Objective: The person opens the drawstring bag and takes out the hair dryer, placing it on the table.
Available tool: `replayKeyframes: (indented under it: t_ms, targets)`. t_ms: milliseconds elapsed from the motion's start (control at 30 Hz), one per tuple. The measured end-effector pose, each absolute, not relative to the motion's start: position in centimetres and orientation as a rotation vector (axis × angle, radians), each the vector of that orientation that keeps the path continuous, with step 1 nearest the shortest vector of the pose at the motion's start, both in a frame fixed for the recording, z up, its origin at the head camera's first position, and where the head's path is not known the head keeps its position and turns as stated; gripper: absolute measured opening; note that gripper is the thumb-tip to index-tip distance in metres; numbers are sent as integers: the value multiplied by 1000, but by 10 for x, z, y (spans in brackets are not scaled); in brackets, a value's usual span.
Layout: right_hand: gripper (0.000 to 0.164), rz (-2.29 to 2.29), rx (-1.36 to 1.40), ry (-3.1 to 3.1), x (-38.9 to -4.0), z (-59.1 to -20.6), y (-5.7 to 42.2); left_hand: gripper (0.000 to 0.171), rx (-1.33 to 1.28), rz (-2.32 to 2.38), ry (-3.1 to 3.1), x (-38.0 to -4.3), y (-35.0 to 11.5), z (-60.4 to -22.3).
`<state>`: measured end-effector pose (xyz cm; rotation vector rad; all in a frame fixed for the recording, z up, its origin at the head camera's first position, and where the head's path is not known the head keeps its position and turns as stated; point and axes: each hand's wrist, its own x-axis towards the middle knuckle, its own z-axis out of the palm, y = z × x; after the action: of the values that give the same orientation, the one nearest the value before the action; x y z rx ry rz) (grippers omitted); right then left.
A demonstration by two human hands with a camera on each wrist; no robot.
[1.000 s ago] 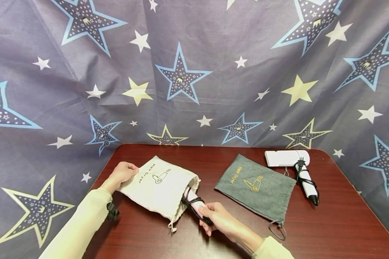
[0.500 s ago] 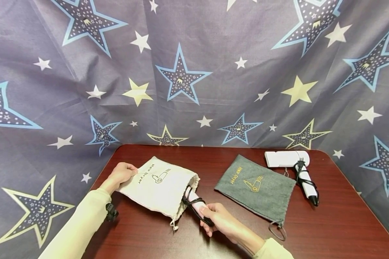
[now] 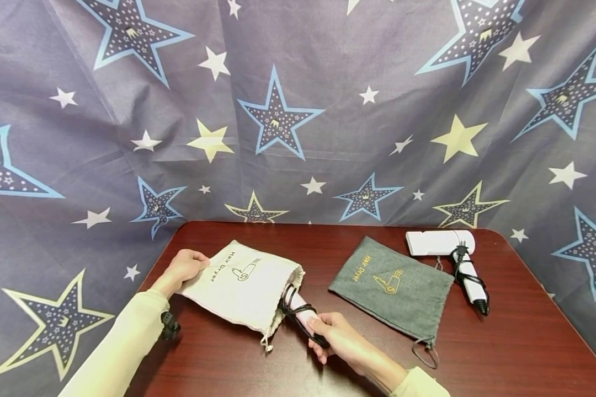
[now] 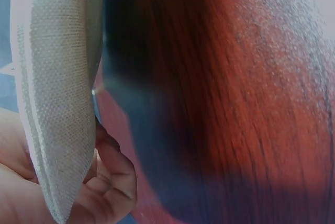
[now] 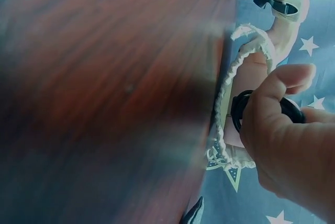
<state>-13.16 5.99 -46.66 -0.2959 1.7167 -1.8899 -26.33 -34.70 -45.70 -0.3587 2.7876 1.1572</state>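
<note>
A cream drawstring bag (image 3: 243,284) printed "Hair Dryer" lies on the table with its mouth toward the right. My left hand (image 3: 187,266) pinches the bag's closed end at the near left corner; in the left wrist view the cloth (image 4: 60,77) passes between thumb and curled fingers. A hair dryer (image 3: 298,305), wrapped in its black cord, sticks out of the bag mouth by its pale handle. My right hand (image 3: 335,337) grips the handle's end. In the right wrist view the ruffled mouth (image 5: 222,130) surrounds the handle. The dryer's head is hidden inside the bag.
A grey drawstring bag (image 3: 392,289) lies flat right of the cream one. Behind it, a second white hair dryer (image 3: 439,242) with a wound cord rests near the far right corner. The dark red table (image 3: 521,342) ends at a star-patterned curtain (image 3: 288,182).
My left hand and the cream bag have shifted slightly left. My right hand has moved a little right with the handle, and slightly more of the handle shows.
</note>
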Motion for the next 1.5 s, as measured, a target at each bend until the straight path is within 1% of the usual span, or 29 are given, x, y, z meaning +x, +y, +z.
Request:
replayKeyframes:
  t_ms: [1500]
  targets:
    - [24, -1897, -285, 1714, -128, -460, 67, 19, -361, 1167, 2799, -261, -354, -456]
